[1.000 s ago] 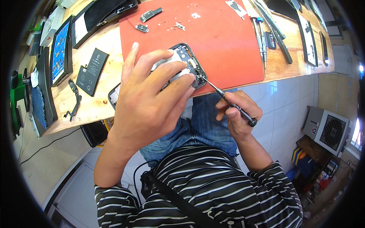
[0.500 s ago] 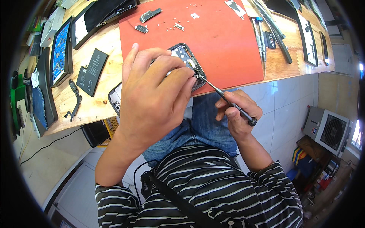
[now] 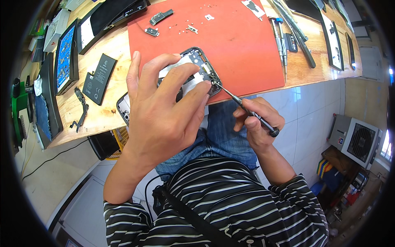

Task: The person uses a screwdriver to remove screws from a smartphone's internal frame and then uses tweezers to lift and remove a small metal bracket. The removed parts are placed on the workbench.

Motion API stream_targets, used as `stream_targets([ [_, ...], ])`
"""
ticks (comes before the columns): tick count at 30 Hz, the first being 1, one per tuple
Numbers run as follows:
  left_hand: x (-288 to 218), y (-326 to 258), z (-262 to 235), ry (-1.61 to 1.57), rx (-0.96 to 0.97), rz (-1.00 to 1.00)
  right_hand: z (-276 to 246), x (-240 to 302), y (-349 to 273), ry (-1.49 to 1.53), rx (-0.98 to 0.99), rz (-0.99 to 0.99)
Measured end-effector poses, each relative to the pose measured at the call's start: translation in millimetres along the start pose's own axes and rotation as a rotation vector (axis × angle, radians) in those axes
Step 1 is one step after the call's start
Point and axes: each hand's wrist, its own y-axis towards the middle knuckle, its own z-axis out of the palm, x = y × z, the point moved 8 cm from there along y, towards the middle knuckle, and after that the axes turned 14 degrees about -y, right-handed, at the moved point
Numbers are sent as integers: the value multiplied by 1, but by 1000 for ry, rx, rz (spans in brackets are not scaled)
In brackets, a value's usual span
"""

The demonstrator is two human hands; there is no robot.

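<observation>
An opened smartphone (image 3: 196, 55), its inner parts bare, lies across the front edge of the red mat (image 3: 242, 49). My left hand (image 3: 164, 99) arches over it with fingers spread, covering most of its middle. The thumb tip comes down by the phone's right end, close to the screwdriver's tip. Between my right fingers and thumb is a thin precision screwdriver (image 3: 236, 99) with a dark handle. Its shaft slants up and left, and its tip meets the phone's right end. Any screw at the tip is too small to make out. My right hand (image 3: 263, 123) is closed around the handle.
A black battery (image 3: 100, 79) and a flex cable (image 3: 82, 109) lie on the wood to the left. Small metal parts (image 3: 161, 17) and tiny screws sit on the far mat. More screwdrivers (image 3: 282, 41) and tweezers (image 3: 302, 45) lie right. A blue parts tray (image 3: 66, 57) stands left.
My left fingers have parted from their pinch near the screwdriver's tip. The index finger has lifted back, uncovering more of the phone. The right hand and screwdriver have hardly moved.
</observation>
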Motion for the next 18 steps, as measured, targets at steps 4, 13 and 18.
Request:
stream_targets([
  [4, 2, 1, 1, -10, -35, 40, -1, 2, 0, 18, 2, 17],
  [13, 2, 1, 2, -5, -20, 33, -10, 7, 2, 21, -28, -27],
  [18, 1, 2, 0, 2, 3, -14, -12, 19, 15, -43, -18, -77],
])
